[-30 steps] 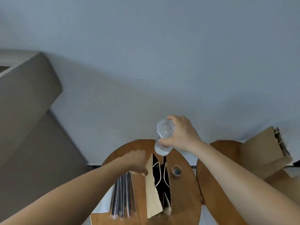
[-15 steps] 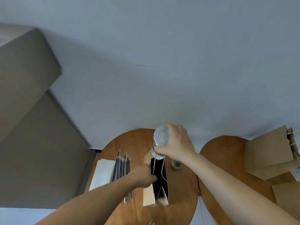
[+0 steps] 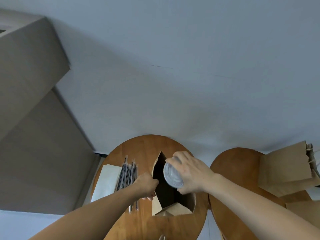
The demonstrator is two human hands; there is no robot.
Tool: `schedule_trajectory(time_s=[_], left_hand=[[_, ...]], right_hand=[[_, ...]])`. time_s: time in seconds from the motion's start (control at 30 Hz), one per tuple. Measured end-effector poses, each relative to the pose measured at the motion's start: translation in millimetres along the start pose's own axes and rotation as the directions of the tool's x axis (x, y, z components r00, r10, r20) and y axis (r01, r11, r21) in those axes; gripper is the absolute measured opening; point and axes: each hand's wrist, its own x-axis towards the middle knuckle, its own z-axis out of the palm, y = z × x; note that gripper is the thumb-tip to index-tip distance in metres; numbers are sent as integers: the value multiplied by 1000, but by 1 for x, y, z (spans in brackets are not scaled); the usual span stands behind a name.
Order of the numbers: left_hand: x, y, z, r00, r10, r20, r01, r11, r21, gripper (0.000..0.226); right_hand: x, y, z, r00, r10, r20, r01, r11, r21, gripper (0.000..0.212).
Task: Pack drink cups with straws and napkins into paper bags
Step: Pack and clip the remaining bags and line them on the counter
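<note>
A brown paper bag [image 3: 173,209] stands open on the left round wooden table [image 3: 131,146]. My left hand [image 3: 147,185] pinches the bag's left edge and holds the mouth open. My right hand [image 3: 189,174] grips a clear lidded drink cup [image 3: 172,175] from above, right over the dark opening; only the lid shows, the cup's body is hidden. A bundle of wrapped dark straws [image 3: 128,175] lies left of the bag, with white napkins [image 3: 107,182] beside them.
A second round wooden table [image 3: 232,163] stands to the right, carrying several more brown paper bags [image 3: 284,167]. A white wall rises behind both tables. A grey boxed structure [image 3: 32,101] fills the left side.
My right hand has lowered the cup from above the bag down into its mouth. My left hand stayed on the bag's left edge and spread the opening wider. The small round item beside the bag is now hidden.
</note>
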Motion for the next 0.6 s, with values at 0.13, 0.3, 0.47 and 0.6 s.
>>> schedule_trajectory(time_s=[0.13,0.3,0.47,0.6], left_hand=[[-2,-7,-1,1000,8,2,-7,999,-40,30],[-4,-12,-5,1000,25,9,-24,998,-60,28],[-4,-20,-5,1000,1,11,0,999,-46,28],[-2,-25,-4,999,25,-24,-25,1000,0,24]], right_hand=[[16,-15,18,990,106,94,-104,994,-29,95],[38,-26,50,944,227,239,-230,973,-14,97],[53,-30,90,895,329,301,-370,925,88,99],[66,-28,120,861,402,312,-455,882,120,93]])
